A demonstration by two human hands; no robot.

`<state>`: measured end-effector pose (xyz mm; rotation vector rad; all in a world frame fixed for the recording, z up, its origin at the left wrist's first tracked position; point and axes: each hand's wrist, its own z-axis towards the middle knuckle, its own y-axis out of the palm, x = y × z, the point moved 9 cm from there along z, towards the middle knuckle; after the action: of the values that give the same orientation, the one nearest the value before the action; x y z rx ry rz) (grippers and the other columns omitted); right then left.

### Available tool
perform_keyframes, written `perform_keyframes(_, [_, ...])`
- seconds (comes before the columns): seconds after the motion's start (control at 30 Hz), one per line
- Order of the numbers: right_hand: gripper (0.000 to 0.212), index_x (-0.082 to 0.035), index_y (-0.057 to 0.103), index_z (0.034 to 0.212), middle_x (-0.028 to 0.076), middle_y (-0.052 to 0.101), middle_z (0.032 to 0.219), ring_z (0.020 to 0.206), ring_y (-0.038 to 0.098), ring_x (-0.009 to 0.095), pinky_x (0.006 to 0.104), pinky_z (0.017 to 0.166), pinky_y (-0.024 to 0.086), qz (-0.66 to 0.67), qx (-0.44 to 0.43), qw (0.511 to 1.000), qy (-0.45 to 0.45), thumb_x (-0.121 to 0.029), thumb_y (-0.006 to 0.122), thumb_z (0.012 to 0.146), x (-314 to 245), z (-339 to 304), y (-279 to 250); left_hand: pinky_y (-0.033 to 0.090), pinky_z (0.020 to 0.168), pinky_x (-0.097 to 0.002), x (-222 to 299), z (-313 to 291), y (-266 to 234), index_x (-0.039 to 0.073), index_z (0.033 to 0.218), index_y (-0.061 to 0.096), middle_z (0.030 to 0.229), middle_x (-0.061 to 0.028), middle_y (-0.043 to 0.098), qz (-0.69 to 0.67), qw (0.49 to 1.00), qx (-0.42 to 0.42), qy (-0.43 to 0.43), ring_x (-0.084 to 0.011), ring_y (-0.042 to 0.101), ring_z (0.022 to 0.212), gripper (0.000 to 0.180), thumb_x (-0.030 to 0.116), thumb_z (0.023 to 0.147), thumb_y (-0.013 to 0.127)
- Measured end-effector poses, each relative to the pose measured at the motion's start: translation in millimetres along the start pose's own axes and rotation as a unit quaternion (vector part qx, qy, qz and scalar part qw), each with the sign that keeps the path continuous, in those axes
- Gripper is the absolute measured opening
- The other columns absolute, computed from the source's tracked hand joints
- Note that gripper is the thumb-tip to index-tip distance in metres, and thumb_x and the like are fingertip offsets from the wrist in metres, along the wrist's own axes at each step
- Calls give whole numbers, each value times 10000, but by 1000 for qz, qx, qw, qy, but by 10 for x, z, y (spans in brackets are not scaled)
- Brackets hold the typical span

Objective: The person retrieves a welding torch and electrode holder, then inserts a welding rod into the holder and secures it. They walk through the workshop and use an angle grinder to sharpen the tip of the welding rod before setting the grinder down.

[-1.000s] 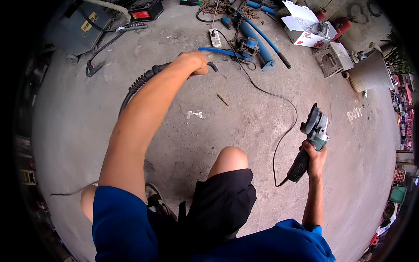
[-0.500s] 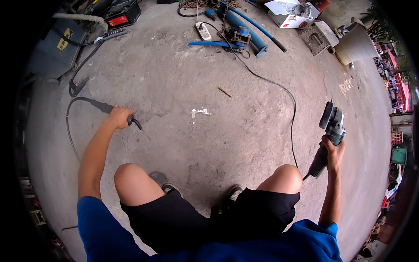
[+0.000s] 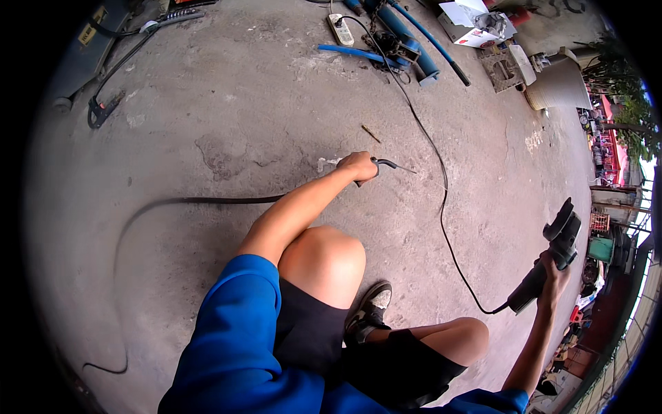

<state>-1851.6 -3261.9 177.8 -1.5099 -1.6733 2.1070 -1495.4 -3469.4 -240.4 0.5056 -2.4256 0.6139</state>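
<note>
My left hand (image 3: 360, 167) is closed round the handle of a MIG welding torch (image 3: 386, 163), above the concrete floor. A thin wire sticks out from the bent neck and points right. Behind my wrist the black torch cable (image 3: 227, 201) trails off to the left. At the far right my right hand (image 3: 555, 276) grips an angle grinder (image 3: 531, 286) by its dark body, head up and disc guard outermost. Its cord (image 3: 445, 186) curves over the floor to a white power strip (image 3: 340, 30). My fingers partly hide the torch handle.
A short brown rod (image 3: 371, 133) lies beyond my left hand. Blue metal tubes and a tool (image 3: 414, 55) lie at the top, near an open white box (image 3: 469, 31) and a pale bucket (image 3: 558, 86). A black clamp (image 3: 103, 112) rests by the grey machine (image 3: 79, 52).
My left hand has swung right with the torch, drawing its cable along. The grinder in my right hand has moved right and lower. My view and knees have turned to the right.
</note>
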Motion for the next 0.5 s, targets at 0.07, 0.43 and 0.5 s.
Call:
perform_keyframes(0.07, [390, -3, 620, 1027, 65, 622, 800, 688, 620, 174, 302, 640, 480, -20, 7, 1000, 18, -270, 741, 770, 37, -19, -81, 533, 832, -450, -222, -77, 93, -7, 1166, 621, 1022, -236, 697, -25, 998, -2, -50, -361, 671, 1023, 438, 140, 759, 548])
perform_keyframes(0.43, [299, -8, 628, 928, 62, 629, 763, 660, 606, 161, 305, 614, 484, 47, -82, 995, 35, -226, 742, 759, 226, 227, 921, 401, 1020, -501, -1146, -423, -533, 18, 1198, 580, 1147, -206, 675, 312, 942, 123, -34, -364, 624, 1118, 400, 137, 816, 589])
perform_keyframes(0.5, [308, -9, 625, 921, 66, 626, 752, 656, 601, 159, 305, 610, 481, 55, -84, 994, 38, -245, 738, 759, 388, 316, 1066, 403, 1016, -480, -890, -150, -728, 20, 1176, 595, 1170, -197, 658, 334, 926, 173, -17, -331, 573, 1175, 376, 141, 820, 597])
